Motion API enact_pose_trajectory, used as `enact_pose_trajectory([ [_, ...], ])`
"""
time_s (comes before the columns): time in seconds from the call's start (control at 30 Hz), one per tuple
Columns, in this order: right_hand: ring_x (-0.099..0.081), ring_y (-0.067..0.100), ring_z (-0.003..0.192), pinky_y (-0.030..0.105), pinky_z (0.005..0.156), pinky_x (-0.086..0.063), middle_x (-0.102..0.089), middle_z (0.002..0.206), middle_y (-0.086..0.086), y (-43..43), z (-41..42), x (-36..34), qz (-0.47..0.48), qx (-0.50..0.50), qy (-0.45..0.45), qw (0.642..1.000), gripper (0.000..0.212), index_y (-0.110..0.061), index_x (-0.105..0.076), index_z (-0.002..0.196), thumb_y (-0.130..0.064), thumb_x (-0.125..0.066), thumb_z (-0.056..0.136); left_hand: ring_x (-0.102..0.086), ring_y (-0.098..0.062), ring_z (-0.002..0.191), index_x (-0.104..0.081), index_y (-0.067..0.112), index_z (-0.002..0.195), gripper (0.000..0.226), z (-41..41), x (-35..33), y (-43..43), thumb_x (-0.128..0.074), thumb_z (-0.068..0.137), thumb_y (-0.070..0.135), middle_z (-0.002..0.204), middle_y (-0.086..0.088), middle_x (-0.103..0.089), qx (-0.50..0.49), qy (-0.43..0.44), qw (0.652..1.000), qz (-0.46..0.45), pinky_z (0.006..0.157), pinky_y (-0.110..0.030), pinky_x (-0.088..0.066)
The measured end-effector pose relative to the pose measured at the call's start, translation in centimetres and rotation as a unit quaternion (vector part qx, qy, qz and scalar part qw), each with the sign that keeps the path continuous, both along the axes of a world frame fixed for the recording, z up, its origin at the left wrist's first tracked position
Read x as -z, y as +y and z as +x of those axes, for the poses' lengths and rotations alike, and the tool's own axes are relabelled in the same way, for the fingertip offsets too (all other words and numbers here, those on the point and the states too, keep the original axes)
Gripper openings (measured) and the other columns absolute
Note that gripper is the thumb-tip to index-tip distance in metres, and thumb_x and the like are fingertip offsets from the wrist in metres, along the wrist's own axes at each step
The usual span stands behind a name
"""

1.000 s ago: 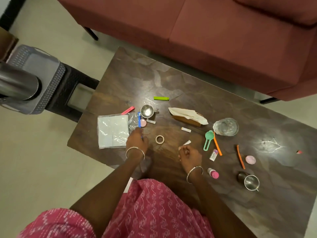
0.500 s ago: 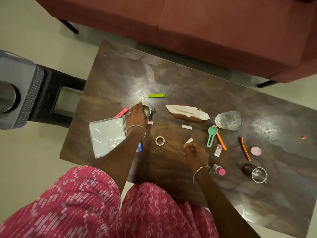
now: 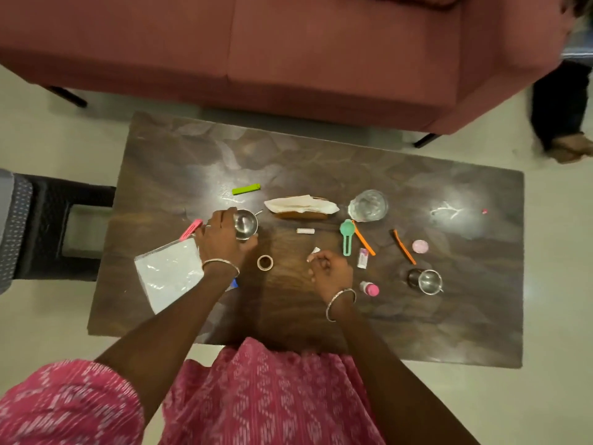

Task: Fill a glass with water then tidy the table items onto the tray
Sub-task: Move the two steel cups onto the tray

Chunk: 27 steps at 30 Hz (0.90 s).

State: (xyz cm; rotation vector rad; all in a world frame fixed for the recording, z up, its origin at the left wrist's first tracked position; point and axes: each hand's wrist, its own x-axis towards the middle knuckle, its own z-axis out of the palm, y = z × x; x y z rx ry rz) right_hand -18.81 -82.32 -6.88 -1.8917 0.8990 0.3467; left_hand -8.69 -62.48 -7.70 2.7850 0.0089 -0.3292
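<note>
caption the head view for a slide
Left hand grips a steel cup on the cluttered table; right hand rests curled.

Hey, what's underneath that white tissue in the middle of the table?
A brown wooden-looking object shows along the near edge of the white tissue, which lies on top of it. The tissue covers the rest, so what the object is cannot be told.

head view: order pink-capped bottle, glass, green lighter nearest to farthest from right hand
1. pink-capped bottle, just right of the right hand
2. glass, farther back and right
3. green lighter, back left, beyond the left hand and its steel cup
</note>
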Motion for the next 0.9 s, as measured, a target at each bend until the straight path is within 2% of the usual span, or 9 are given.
enact_pose_trajectory([
  [0.1,-0.07,0.035,0.073,0.055,0.074,-0.056,-0.058,0.054,-0.011,-1.5,-1.1,-0.6,-0.006,0.045,-0.011,0.999,0.026,-0.036,-0.063,0.065,-0.021,-0.064,0.087,-0.058,-0.032,0.104,-0.057,0.016,0.126,0.069,-2.0,-1.8,-2.3,-0.078,0.066,0.042,0.117,-0.009,-0.06,-0.009,-0.002,1.0,-0.016,0.091,-0.043,-0.039],
  [0.23,-0.07,0.031,0.071,0.039,0.073,-0.056,-0.069,0.065,0.004,-5.1,-3.0,-1.1,-0.087,0.131,-0.04,0.987,0.013,-0.022,-0.07,0.081,-0.021,-0.06,0.09,-0.06,-0.033,0.101,-0.06,0.016,0.121,0.069,-5.0,-3.2,-5.8,-0.081,0.062,0.043,0.111,-0.01,-0.061,-0.019,-0.008,0.999,-0.032,0.088,-0.043,-0.039],
  [0.3,-0.067,0.035,0.075,0.038,0.072,-0.053,-0.071,0.071,0.008,-8.2,-4.5,-1.1,-0.151,0.172,-0.028,0.973,0.014,-0.017,-0.072,0.089,-0.024,-0.059,0.091,-0.061,-0.033,0.098,-0.062,0.017,0.118,0.068,-6.7,-3.4,-8.0,-0.082,0.06,0.046,0.108,-0.009,-0.063,-0.016,-0.021,0.999,-0.031,0.086,-0.043,-0.042],
  [0.43,-0.068,0.036,0.086,0.032,0.072,-0.047,-0.074,0.086,0.009,-15.8,-8.2,-0.4,-0.179,0.228,0.016,0.957,0.015,-0.016,-0.073,0.089,-0.018,-0.058,0.088,-0.063,-0.031,0.094,-0.063,0.02,0.114,0.068,-10.2,-3.3,-12.7,-0.082,0.057,0.052,0.104,-0.006,-0.063,-0.017,-0.032,0.999,-0.015,0.081,-0.041,-0.046],
  [0.6,-0.066,0.041,0.099,0.043,0.081,-0.055,-0.072,0.099,0.023,-25.9,-12.3,0.7,-0.176,0.246,0.088,0.949,0.022,-0.007,-0.077,0.097,-0.02,-0.063,0.085,-0.064,-0.032,0.092,-0.065,0.018,0.107,0.061,-14.3,-3.0,-19.8,-0.083,0.057,0.048,0.1,-0.008,-0.065,-0.049,-0.034,0.998,-0.021,0.08,-0.042,-0.049],
  [0.7,-0.066,0.041,0.103,0.043,0.087,-0.054,-0.07,0.11,0.023,-29.5,-13.2,1.5,-0.113,0.266,0.186,0.939,0.045,-0.004,-0.074,0.106,-0.044,-0.068,0.085,-0.063,-0.029,0.102,-0.064,0.018,0.115,0.066,-16.0,-2.7,-23.5,-0.082,0.059,0.049,0.11,-0.006,-0.065,-0.054,-0.022,0.998,-0.019,0.082,-0.042,-0.049],
  [0.8,-0.068,0.029,0.087,0.041,0.083,-0.058,-0.067,0.117,0.014,-29.9,-12.5,2.2,0.111,0.401,0.198,0.888,0.06,-0.007,-0.069,0.113,-0.053,-0.077,0.076,-0.061,-0.026,0.109,-0.063,0.019,0.115,0.069,-16.7,-2.6,-25.9,-0.08,0.058,0.054,0.12,-0.004,-0.063,-0.047,-0.022,0.999,-0.001,0.083,-0.042,-0.047],
  [0.83,-0.066,0.025,0.091,0.04,0.084,-0.058,-0.063,0.122,0.011,-29.7,-11.9,2.5,0.192,0.43,0.19,0.861,0.064,-0.008,-0.066,0.118,-0.053,-0.079,0.074,-0.061,-0.027,0.109,-0.063,0.019,0.113,0.068,-16.8,-2.5,-26.4,-0.08,0.058,0.055,0.12,-0.004,-0.064,-0.046,-0.023,0.999,0.003,0.082,-0.042,-0.047],
  [0.9,-0.058,0.026,0.117,0.042,0.093,-0.056,-0.052,0.131,0.005,-29.3,-10.6,3.1,0.293,0.452,0.189,0.821,0.072,-0.012,-0.056,0.13,-0.053,-0.078,0.075,-0.062,-0.028,0.108,-0.063,0.022,0.111,0.066,-16.8,-2.3,-27.2,-0.08,0.057,0.055,0.119,-0.004,-0.064,-0.039,-0.023,0.999,0.007,0.081,-0.042,-0.047],
])
